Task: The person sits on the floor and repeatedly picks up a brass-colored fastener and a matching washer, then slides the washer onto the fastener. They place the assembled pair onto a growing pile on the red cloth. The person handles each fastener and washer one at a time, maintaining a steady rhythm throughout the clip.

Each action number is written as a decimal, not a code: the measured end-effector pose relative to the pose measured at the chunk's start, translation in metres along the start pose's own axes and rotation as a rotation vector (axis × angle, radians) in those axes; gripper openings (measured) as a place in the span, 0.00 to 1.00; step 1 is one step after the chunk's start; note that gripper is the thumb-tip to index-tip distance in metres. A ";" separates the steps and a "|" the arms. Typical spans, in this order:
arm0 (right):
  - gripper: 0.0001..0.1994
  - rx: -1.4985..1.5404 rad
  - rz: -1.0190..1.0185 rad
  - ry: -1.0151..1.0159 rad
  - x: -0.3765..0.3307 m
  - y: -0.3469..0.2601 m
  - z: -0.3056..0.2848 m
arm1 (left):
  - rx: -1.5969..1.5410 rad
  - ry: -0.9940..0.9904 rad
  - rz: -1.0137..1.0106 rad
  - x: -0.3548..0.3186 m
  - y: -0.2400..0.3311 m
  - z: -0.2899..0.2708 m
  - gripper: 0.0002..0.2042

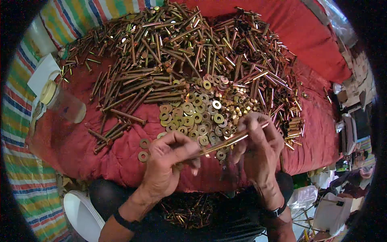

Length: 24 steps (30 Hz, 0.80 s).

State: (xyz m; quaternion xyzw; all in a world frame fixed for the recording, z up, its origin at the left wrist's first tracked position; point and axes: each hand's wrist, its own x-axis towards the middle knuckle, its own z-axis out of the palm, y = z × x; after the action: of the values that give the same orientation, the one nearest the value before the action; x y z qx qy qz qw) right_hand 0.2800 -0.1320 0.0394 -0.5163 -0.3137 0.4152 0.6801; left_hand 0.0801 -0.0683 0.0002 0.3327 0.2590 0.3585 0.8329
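Observation:
A long, brass-coloured bolt (225, 142) is held slantwise between my hands, its right end higher, and motion blurs it a little. My left hand (171, 159) pinches its lower left end. Around its upper right part the fingers of my right hand (260, 145) are closed; they partly hide that end. Just beyond my hands lies a spread of flat washers (187, 117). Small nuts (240, 101) sit to the right of the washers. Behind them rises a large heap of long bolts (169, 44), and short metal tubes (292, 127) lie at the right.
Everything rests on a red padded cloth (133, 155). A clear jar with a yellow lid (66, 103) leans at the left, near striped sheeting (28, 169). More metal pieces (189, 209) lie below, between my legs. A white plastic seat (82, 215) stands at lower left.

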 end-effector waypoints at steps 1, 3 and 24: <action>0.14 -0.056 -0.026 0.000 -0.005 0.001 0.002 | -0.011 0.029 -0.060 0.000 0.001 0.001 0.13; 0.15 -0.133 -0.062 -0.048 -0.015 0.004 0.005 | -0.131 0.070 -0.013 0.000 -0.004 0.007 0.17; 0.14 -1.539 -0.165 -0.331 0.014 -0.014 -0.073 | 0.194 0.040 -0.205 -0.006 0.012 0.012 0.12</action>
State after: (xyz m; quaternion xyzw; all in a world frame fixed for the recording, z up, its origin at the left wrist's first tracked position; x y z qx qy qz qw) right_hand 0.3525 -0.1532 0.0330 -0.7484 -0.6470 0.1011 0.1049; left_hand 0.0794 -0.0709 0.0182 0.3762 0.3414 0.2513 0.8239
